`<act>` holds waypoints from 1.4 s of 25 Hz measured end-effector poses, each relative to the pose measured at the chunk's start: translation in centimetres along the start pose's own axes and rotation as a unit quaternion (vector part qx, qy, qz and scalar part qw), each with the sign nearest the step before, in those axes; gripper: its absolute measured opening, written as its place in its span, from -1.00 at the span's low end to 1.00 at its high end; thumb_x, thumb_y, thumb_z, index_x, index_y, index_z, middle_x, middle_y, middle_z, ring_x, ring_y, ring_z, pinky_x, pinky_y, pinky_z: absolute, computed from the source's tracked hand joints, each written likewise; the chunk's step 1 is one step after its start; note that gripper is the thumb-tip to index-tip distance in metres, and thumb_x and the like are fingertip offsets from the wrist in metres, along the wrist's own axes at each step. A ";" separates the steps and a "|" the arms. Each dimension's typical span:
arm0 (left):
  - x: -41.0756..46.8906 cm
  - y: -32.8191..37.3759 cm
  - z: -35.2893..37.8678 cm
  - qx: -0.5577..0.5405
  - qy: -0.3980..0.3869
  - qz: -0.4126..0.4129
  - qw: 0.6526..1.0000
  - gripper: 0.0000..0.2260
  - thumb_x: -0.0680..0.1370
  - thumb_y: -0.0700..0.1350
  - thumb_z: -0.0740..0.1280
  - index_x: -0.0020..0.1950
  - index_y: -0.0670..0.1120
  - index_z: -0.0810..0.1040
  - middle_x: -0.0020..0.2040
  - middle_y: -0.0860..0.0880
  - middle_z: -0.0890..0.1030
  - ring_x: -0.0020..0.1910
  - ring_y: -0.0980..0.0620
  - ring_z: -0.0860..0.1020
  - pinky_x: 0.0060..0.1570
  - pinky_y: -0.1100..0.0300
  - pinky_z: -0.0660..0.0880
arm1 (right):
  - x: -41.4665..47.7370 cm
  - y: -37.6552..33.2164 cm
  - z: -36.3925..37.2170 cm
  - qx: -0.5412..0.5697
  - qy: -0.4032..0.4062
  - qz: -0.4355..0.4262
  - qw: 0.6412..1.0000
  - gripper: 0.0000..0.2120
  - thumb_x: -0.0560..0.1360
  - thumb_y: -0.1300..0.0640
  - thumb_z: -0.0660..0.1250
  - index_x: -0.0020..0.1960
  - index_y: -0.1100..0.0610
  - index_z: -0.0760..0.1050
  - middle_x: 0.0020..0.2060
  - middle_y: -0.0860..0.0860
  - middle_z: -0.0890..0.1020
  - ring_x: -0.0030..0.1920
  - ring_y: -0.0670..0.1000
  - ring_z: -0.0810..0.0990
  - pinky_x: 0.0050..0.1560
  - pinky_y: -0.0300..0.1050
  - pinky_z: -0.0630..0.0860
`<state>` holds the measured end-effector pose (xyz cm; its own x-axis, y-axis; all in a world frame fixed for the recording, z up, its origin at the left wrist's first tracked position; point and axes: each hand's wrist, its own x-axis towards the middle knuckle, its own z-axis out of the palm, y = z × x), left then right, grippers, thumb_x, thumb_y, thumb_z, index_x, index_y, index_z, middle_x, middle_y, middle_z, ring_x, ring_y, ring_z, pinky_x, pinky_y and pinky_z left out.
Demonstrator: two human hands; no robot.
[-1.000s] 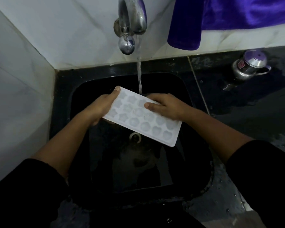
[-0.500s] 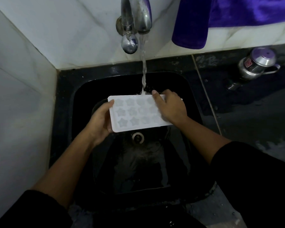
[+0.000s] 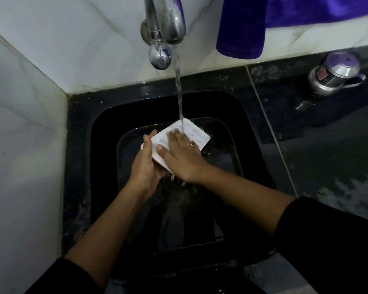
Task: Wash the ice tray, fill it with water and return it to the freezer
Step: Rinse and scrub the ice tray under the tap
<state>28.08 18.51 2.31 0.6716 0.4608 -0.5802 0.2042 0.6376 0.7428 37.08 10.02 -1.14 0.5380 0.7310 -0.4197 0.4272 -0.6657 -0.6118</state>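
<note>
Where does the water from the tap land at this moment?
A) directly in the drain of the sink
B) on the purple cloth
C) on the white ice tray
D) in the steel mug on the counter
C: the stream of water from the metal tap strikes the far end of the white plastic ice tray, which the left hand grips and the right hand presses flat, over the black sink.

Showing no legible text, bearing only a small red sticker (image 3: 321, 75) on the side of the steel jug (image 3: 338, 68) at far right, print on it blurring into specks too small to read.
</note>
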 end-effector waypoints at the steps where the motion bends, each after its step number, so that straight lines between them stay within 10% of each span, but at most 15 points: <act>1: -0.4 -0.3 0.2 0.009 -0.005 0.011 1.000 -0.57 0.73 0.19 0.08 0.55 0.09 0.41 0.25 -0.02 0.71 0.19 -0.07 0.70 0.11 -0.11 0.65 | 0.9 0.9 -0.8 0.000 0.024 0.015 1.000 -0.26 0.67 -0.29 -0.06 0.67 0.17 0.02 0.66 0.17 0.05 0.65 0.17 -0.01 0.59 0.25 -0.04; 5: -1.4 -1.2 1.5 0.024 -0.020 0.027 0.999 -0.57 0.73 0.15 0.08 0.55 0.04 0.41 0.28 -0.01 0.69 0.25 -0.02 0.67 0.23 -0.03 0.62 | 4.6 4.7 -4.2 -0.100 0.045 0.158 0.981 -0.22 0.60 -0.34 -0.12 0.66 0.10 0.06 0.62 0.29 0.07 0.62 0.33 0.02 0.56 0.30 0.02; 9: -0.3 0.0 0.7 -0.001 0.012 0.028 1.000 -0.56 0.74 0.17 0.08 0.55 0.05 0.42 0.28 -0.06 0.69 0.17 -0.06 0.71 0.02 -0.06 0.69 | 2.1 0.7 -0.6 -0.052 -0.032 -0.018 0.998 -0.36 0.69 -0.24 -0.07 0.66 0.08 0.05 0.67 0.14 0.00 0.66 0.22 -0.09 0.61 0.25 -0.03; 14: -1.0 -0.8 1.0 0.011 -0.013 0.019 1.000 -0.57 0.74 0.15 0.07 0.55 0.03 0.42 0.27 -0.04 0.70 0.23 -0.04 0.68 0.11 0.01 0.66 | 4.1 3.6 -3.7 -0.009 0.111 0.118 0.987 -0.13 0.56 -0.37 -0.18 0.55 0.27 0.27 0.55 0.29 0.27 0.57 0.33 0.19 0.54 0.32 0.16; 18: -0.1 -0.4 0.1 0.023 0.010 0.024 0.999 -0.58 0.73 0.19 0.08 0.52 0.09 0.45 0.25 -0.03 0.71 0.18 -0.07 0.70 0.08 -0.13 0.66 | 1.9 0.2 0.0 -0.074 -0.029 -0.013 0.997 -0.10 0.51 -0.39 -0.23 0.64 0.18 0.11 0.64 0.21 0.07 0.65 0.25 -0.01 0.58 0.32 0.04; 21: -0.7 -0.3 -0.7 0.054 -0.039 0.012 0.998 -0.53 0.71 0.21 0.05 0.54 0.05 0.42 0.29 -0.01 0.69 0.24 -0.05 0.68 0.05 -0.02 0.66 | 3.7 2.7 -3.7 -0.177 0.026 0.035 0.983 -0.19 0.54 -0.26 -0.27 0.62 0.16 0.16 0.56 0.34 0.18 0.56 0.35 0.16 0.50 0.32 0.21; 25: -1.1 3.4 -2.6 0.104 -0.078 -0.008 0.991 -0.50 0.70 0.23 -0.01 0.48 0.05 0.48 0.31 0.01 0.68 0.26 -0.01 0.66 0.11 0.03 0.65 | 2.6 5.4 -7.6 0.175 0.079 0.172 0.966 -0.40 0.67 -0.29 0.11 0.28 0.21 0.54 0.27 0.21 0.61 0.16 0.20 0.62 0.24 0.07 0.52; 30: 2.8 6.8 -4.7 0.230 -0.003 -0.022 0.973 -0.59 0.66 0.20 0.25 0.15 -0.10 0.68 0.01 -0.11 0.77 -0.05 -0.06 0.75 -0.13 0.12 0.68 | -2.0 5.0 -8.5 0.618 -0.014 0.216 0.756 -0.53 0.67 -0.08 0.20 -0.07 0.21 0.75 -0.10 0.20 0.75 -0.19 0.19 0.75 -0.19 0.04 0.69; 32: 5.3 5.3 -4.2 0.361 0.060 0.027 0.930 -0.66 0.70 0.13 0.26 0.05 -0.10 0.67 -0.10 -0.09 0.76 -0.14 -0.09 0.71 -0.11 0.12 0.62 | -3.1 4.8 -7.9 0.653 0.015 0.219 0.725 -0.50 0.66 -0.14 0.18 0.13 0.25 0.67 -0.02 0.24 0.74 -0.10 0.23 0.74 -0.09 0.09 0.68; 35: 6.9 1.8 -1.5 0.653 0.084 0.058 0.750 -0.36 0.68 0.29 -0.04 0.60 -0.10 0.33 0.55 -0.27 0.38 0.48 -0.29 0.40 0.45 -0.18 0.36 | -3.2 4.5 -7.0 0.642 0.069 0.228 0.729 -0.46 0.63 -0.22 0.24 0.19 0.25 0.65 0.04 0.23 0.73 -0.03 0.25 0.72 0.05 0.13 0.64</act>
<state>31.99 23.75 -0.86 0.6624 0.6078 -0.4380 0.7485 -0.5116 0.4220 42.42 3.61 2.14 0.5176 0.3966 -0.7581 -0.8031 -0.0806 -0.5904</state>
